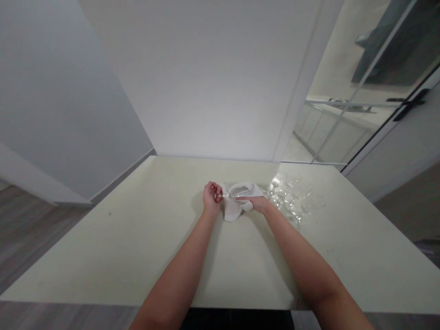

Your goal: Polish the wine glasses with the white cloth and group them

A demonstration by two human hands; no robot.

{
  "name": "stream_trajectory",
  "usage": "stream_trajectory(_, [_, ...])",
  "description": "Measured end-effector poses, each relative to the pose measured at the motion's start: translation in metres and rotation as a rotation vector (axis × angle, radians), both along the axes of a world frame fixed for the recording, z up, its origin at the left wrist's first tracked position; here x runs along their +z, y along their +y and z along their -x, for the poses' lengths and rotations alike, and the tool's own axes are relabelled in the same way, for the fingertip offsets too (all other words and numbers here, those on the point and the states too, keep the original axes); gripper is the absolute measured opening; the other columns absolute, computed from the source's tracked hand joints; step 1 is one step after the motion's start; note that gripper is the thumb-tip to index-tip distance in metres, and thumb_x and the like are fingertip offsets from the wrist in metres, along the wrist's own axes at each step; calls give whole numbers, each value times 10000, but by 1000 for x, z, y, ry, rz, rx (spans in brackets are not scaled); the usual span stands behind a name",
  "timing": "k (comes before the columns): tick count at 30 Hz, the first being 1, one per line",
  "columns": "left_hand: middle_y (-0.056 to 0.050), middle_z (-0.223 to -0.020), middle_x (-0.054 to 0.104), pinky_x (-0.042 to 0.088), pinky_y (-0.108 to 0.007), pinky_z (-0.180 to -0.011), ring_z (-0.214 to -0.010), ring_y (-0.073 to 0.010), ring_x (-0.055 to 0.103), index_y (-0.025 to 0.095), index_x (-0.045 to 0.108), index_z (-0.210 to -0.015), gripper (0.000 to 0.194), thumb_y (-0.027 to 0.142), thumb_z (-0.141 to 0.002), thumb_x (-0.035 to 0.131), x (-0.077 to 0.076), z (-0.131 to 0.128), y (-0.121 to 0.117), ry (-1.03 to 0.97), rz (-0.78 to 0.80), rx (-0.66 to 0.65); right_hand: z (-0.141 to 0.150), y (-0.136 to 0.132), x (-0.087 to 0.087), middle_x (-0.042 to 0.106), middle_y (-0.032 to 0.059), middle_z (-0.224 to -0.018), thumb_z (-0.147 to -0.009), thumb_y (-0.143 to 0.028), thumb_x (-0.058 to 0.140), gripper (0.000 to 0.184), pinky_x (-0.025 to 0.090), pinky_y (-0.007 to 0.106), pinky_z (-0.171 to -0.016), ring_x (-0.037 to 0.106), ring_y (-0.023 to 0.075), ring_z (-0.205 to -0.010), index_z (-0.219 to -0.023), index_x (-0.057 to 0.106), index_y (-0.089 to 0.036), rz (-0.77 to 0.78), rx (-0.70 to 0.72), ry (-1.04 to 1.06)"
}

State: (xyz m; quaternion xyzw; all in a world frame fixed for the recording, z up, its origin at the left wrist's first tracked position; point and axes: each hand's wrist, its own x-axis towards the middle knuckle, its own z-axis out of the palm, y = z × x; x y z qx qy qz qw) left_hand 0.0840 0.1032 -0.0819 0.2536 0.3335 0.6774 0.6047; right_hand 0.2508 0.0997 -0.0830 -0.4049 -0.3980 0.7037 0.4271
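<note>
Over the middle of the table, my left hand (211, 200) is closed around the foot end of a clear stemmed glass (225, 196). The glass lies sideways, its stem pointing right toward a white cloth (233, 211). My right hand (257, 203) grips the cloth, which is bunched around the bowl end and hides much of it. One finger of that hand stretches along the cloth toward the stem. Just right of my right hand, several clear stemmed glasses (287, 197) are grouped on the table; they overlap and their outlines are hard to separate.
The pale table (113, 256) extends to both sides of my arms. A white wall panel (213, 82) rises behind its far edge. At the right stand a glazed partition (343, 123) and a door with a black handle (410, 104).
</note>
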Motion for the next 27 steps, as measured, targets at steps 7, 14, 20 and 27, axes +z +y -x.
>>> stream_trajectory(7, [39,-595,480,271,-187,-426,-467,-69,393,196,549,-738,312,498,-790,611,-3,1,-4,348,-264,237,-2,7,-15,729,22,-666,-494,-222,897,293,563,249,-589,672,153,-603,-725,731,-150,23,-85,-37])
stream_trajectory(14, [26,-699,496,389,-201,-643,-678,-110,478,196,561,-750,206,357,-789,684,-8,2,4,631,-311,413,-1,21,-21,750,25,-786,-538,-384,858,276,532,395,-898,687,217,-801,-717,722,-223,-382,-149,-316])
stream_trajectory(20, [40,-588,506,349,-207,-537,-553,-103,453,184,569,-671,207,342,-762,667,-24,3,16,592,-74,145,-14,12,1,755,83,-829,-520,-374,818,251,524,381,-825,673,283,-816,-635,669,-207,-853,-122,-686])
stream_trajectory(27, [2,-838,658,437,-208,-566,-676,-115,604,213,590,-975,371,388,-704,771,-18,0,13,320,-120,254,13,10,11,732,50,-828,-585,-452,777,325,529,399,-886,652,274,-996,-803,698,-225,-472,-149,-200])
